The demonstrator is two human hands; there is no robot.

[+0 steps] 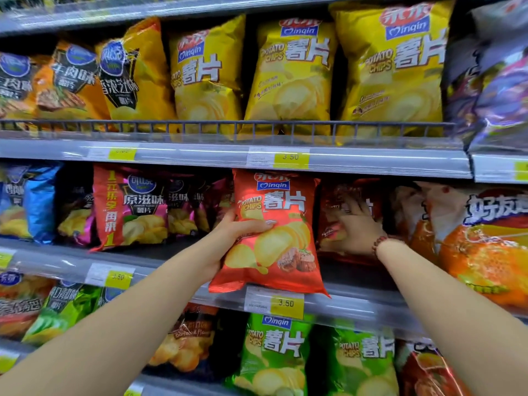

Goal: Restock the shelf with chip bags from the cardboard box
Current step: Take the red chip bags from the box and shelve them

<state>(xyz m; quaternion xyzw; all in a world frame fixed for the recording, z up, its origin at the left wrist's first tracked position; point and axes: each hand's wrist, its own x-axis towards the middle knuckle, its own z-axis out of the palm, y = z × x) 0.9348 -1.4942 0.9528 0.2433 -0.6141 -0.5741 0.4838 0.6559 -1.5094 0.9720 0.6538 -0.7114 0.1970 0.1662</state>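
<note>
Stocked shelf [357, 305], red chip bag [281, 212] upright, label outward, left hand [231, 241] gripping

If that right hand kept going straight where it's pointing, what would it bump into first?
Probably the dark red chip bag set back on the shelf; the right hand looks on or just short of it.

1. Red bag [274, 232]: "POTATO CHIPS", "薯片".
2. Yellow bags [291, 72]: "POTATO CHIPS", "薯片".
3. Green bag [274, 352]: "POTATO CHIPS", "薯片".
4. Red-and-pink bag [128, 207]: "原滋味".
5. Yellow price tags [291, 157] on the shelf edge [200, 157]: "3.50".
</note>
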